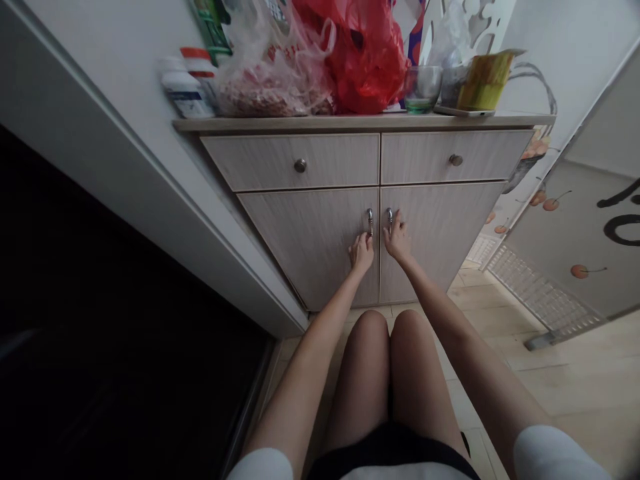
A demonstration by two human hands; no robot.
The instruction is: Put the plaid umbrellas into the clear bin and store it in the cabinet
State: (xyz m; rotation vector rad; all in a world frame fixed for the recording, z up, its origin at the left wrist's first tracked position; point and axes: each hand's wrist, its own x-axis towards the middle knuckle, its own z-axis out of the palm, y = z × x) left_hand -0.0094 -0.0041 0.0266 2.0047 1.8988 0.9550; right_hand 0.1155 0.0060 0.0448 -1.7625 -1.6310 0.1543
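I crouch in front of a low wooden cabinet with two shut doors and two drawers above them. My left hand reaches up to the metal handle of the left door, fingers curled round its lower end. My right hand is at the metal handle of the right door, fingers closed on it. My knees are just below the hands, close to the doors.
On the cabinet top stand a red plastic bag, a clear bag of reddish food, white bottles, a glass and a yellow packet. A dark doorway lies left; a sliding panel with cherries stands right.
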